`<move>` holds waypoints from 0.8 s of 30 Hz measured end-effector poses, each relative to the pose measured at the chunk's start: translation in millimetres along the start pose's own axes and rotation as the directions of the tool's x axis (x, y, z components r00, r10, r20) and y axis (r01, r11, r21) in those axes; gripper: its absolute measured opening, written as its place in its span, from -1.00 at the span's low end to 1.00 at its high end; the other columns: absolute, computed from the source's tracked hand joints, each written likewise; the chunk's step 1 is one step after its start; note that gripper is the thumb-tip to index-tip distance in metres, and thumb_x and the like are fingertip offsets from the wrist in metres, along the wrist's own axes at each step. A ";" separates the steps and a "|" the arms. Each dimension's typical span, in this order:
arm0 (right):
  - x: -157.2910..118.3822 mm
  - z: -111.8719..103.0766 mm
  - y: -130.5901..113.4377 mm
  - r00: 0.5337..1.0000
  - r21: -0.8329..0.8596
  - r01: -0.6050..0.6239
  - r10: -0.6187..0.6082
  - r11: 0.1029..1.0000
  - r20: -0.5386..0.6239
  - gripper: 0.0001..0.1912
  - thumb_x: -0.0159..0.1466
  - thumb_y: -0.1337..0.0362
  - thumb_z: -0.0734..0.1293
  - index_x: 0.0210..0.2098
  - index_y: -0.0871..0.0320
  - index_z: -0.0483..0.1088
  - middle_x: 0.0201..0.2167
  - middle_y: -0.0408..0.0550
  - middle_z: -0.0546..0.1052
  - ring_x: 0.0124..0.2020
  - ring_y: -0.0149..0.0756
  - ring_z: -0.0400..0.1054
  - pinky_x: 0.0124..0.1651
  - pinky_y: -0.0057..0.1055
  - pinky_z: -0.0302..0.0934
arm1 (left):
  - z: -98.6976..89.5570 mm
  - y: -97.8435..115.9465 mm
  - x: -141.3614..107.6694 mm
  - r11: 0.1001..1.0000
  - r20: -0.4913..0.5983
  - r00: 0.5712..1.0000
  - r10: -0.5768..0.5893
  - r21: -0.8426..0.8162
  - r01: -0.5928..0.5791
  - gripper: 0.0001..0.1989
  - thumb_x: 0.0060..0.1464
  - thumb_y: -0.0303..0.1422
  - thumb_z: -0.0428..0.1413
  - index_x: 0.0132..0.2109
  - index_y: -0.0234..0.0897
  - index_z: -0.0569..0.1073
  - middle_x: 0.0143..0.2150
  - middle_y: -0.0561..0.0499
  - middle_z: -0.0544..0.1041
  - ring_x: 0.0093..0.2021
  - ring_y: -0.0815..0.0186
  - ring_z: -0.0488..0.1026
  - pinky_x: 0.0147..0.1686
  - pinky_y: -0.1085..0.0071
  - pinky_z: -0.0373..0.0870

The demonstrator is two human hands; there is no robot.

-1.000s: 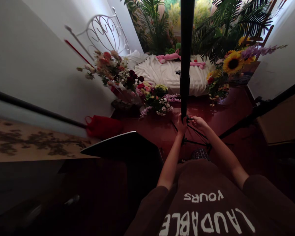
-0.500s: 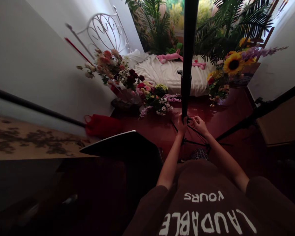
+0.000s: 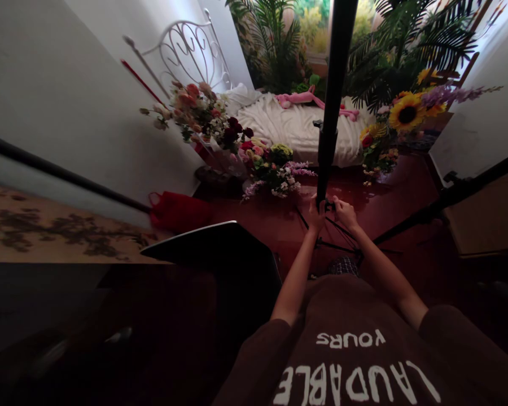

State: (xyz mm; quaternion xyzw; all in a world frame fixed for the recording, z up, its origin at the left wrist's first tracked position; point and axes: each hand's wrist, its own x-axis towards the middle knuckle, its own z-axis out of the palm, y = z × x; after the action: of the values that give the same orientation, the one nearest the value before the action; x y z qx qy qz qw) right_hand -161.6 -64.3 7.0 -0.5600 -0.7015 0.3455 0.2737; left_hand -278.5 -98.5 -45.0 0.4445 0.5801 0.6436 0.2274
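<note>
A black light stand (image 3: 328, 148) rises in front of me, its thin legs spread on the floor and its pole leaning a little to the right. Around the lower part of the pole, my left hand (image 3: 316, 215) is closed. Just to the right, my right hand (image 3: 345, 213) has its fingers pinched on the small black clamp knob (image 3: 330, 206) that sticks out from the pole. A second clamp (image 3: 317, 123) sits higher up the pole.
Bouquets (image 3: 275, 169) stand left of the pole, with sunflowers (image 3: 407, 114) on the right. A cream-draped bed (image 3: 275, 127) lies behind. Other black poles slant in at left (image 3: 68, 172) and right (image 3: 432, 200). A dark panel (image 3: 211, 242) and red bag (image 3: 178, 211) are nearby.
My right hand's fingers have closed in on the knob, where they were looser before. The pole's top now appears further right. My left hand stays on the pole.
</note>
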 end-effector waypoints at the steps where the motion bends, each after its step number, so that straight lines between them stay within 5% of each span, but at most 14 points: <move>1: -0.4 -0.1 1.9 1.000 0.090 -0.007 0.005 0.996 0.023 -0.24 0.24 -0.35 -0.01 -0.46 0.13 0.48 -0.59 -0.02 0.51 -0.49 -0.22 0.44 -0.39 -0.42 0.22 | 0.5 1.1 -0.8 1.000 -0.004 1.000 -0.003 0.000 0.003 -0.50 0.21 0.04 -0.09 0.09 -0.20 0.32 -0.13 -0.09 0.50 -0.16 0.31 0.46 -0.04 0.33 0.39; 5: -11.8 -2.8 17.8 0.987 0.413 -0.118 0.060 0.903 0.150 -0.27 0.13 -0.41 0.09 -0.47 0.14 0.43 -0.66 -0.08 0.46 -0.61 -0.30 0.38 -0.45 -0.41 0.30 | 4.4 4.8 -10.9 0.999 -0.097 0.995 -0.011 0.037 0.014 -0.53 0.24 -0.03 -0.09 0.15 -0.19 0.29 0.04 -0.15 0.45 0.04 0.24 0.42 0.09 0.27 0.32; 8: -27.7 -9.4 41.1 0.963 0.481 -0.243 0.148 0.843 0.226 -0.30 0.10 -0.40 0.17 -0.46 0.16 0.43 -0.65 -0.06 0.48 -0.62 -0.32 0.41 -0.47 -0.41 0.34 | 10.4 1.9 -29.4 0.994 -0.214 0.976 -0.036 0.089 0.057 -0.56 0.27 -0.09 -0.10 0.15 -0.25 0.27 0.11 -0.21 0.38 0.16 0.20 0.34 0.18 0.22 0.25; 13: -50.0 -35.8 91.1 0.946 0.528 -0.312 0.309 0.790 0.096 -0.39 0.05 -0.31 0.31 -0.46 0.18 0.41 -0.65 -0.09 0.49 -0.62 -0.32 0.43 -0.51 -0.42 0.37 | 29.6 -16.9 -71.0 0.943 -0.326 0.912 -0.248 0.133 0.304 -0.59 0.24 -0.22 -0.05 0.13 -0.36 0.21 0.12 -0.34 0.27 0.13 0.15 0.33 0.18 0.13 0.23; 18: -63.4 -82.4 125.0 0.874 0.601 -0.290 0.462 0.745 -0.150 -0.49 0.06 -0.19 0.37 -0.41 0.18 0.37 -0.64 -0.14 0.50 -0.66 -0.38 0.41 -0.58 -0.49 0.32 | 62.9 -25.7 -83.2 0.912 -0.139 0.916 -0.375 0.119 0.392 -0.64 0.20 -0.30 0.00 0.08 -0.36 0.18 0.09 -0.31 0.26 -0.07 0.26 0.41 0.10 0.18 0.29; 22: -71.9 -125.3 139.1 0.730 0.673 -0.147 0.538 0.725 -0.421 -0.57 0.05 -0.07 0.39 -0.33 0.14 0.29 -0.62 -0.22 0.50 -0.68 -0.42 0.38 -0.61 -0.53 0.28 | 103.2 -6.6 -68.3 0.970 0.140 0.961 -0.240 0.002 0.242 -0.67 0.24 -0.20 -0.03 0.04 -0.31 0.22 -0.01 -0.20 0.36 -0.04 0.28 0.40 0.06 0.25 0.33; 24: -76.0 -144.8 142.0 0.657 0.664 -0.049 0.525 0.746 -0.541 -0.56 0.04 -0.05 0.40 -0.30 0.12 0.27 -0.60 -0.23 0.50 -0.66 -0.42 0.38 -0.60 -0.53 0.28 | 127.5 11.2 -59.6 0.989 0.339 0.935 -0.105 -0.060 0.133 -0.66 0.26 -0.15 -0.07 0.01 -0.31 0.28 -0.04 -0.18 0.41 -0.04 0.27 0.40 0.07 0.23 0.33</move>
State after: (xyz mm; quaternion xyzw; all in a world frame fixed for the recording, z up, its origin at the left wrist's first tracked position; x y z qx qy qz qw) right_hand 51.8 -93.5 -16.6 -0.6410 -0.2928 0.3496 0.6173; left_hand -139.5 -79.8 -61.4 0.5018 0.5319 0.5672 0.3791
